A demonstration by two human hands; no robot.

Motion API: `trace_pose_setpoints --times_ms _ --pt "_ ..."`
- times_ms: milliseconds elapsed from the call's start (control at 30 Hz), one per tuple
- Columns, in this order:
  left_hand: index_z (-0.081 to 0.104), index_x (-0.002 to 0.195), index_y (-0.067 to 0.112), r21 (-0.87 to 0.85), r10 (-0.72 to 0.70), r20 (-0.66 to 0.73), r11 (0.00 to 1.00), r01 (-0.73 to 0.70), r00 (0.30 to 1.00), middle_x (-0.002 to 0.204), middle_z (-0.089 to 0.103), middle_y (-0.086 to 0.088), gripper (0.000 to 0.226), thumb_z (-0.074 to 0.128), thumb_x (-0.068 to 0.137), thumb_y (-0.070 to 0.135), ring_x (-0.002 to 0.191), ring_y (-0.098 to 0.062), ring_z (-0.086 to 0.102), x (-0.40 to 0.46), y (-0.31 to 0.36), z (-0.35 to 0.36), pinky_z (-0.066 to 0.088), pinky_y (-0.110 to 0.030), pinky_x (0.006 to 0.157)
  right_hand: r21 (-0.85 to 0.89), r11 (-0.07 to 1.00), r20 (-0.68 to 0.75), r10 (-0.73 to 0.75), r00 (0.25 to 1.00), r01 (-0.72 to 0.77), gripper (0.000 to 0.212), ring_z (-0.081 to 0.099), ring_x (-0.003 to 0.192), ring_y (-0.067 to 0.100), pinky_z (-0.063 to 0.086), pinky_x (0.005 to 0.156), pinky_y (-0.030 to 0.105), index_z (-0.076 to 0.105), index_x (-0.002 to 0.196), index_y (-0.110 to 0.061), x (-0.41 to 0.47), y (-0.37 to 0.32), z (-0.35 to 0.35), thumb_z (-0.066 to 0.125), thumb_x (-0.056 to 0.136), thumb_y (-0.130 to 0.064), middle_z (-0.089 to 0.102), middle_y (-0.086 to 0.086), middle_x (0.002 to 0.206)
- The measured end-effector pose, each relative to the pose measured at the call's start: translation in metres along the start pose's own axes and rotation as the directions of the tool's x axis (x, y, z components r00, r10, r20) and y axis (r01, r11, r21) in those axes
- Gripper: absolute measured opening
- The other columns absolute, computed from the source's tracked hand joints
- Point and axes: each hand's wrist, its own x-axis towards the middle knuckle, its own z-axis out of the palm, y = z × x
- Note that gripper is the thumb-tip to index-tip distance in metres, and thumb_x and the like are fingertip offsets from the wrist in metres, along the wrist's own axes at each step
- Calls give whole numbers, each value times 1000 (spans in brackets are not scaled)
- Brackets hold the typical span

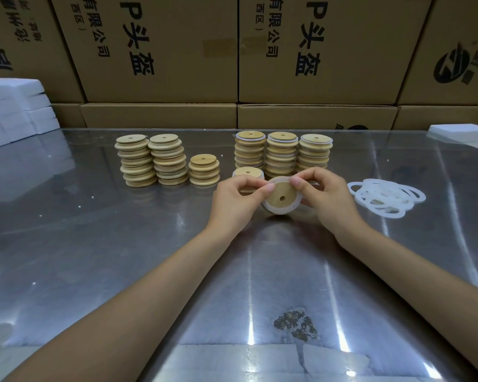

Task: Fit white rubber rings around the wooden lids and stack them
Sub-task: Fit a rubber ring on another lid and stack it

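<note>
Between my two hands, just above the table, is a round wooden lid [279, 196] with a small hole and a white rubber ring [276, 209] around its rim. My left hand [236, 201] pinches its left edge and my right hand [327, 197] pinches the right edge. Three stacks of bare wooden lids [152, 161] stand at the back left. Three tall stacks of ringed lids [283, 154] stand at the back middle, with a short ringed stack [247, 173] in front, partly hidden by my left hand. A pile of loose white rings [385, 196] lies to the right.
The work surface is a shiny metal table [122, 257] with a worn patch [297, 323] near the front. White foam blocks [14, 108] are stacked at the far left, another white block [462, 135] at the far right. Cardboard boxes [232, 51] wall off the back.
</note>
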Motion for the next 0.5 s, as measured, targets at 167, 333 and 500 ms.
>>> trace_pose_setpoints --times_ms 167,333,500 --pt "70 74 20 -150 -123 44 980 128 991 77 69 0 9 73 81 16 80 -13 65 -4 4 0 56 -32 78 -24 1000 -20 5 1000 -6 18 62 75 8 57 76 38 62 76 -21 0 1 1 62 90 -12 65 -6 76" --pt "71 75 19 -219 -198 68 953 208 978 85 72 -5 7 74 81 16 93 -22 68 -3 5 -1 55 -33 85 -46 999 -13 2 1000 -2 18 63 77 12 56 81 43 61 75 -22 -1 -1 1 63 90 -12 65 -6 77" --pt "71 81 16 -250 -268 161 920 302 950 90 72 -6 3 73 81 17 87 -15 67 0 7 -6 54 -27 85 -39 999 18 19 1000 -18 17 63 81 14 55 85 41 60 76 -19 -1 -2 -1 62 90 -10 65 -2 81"
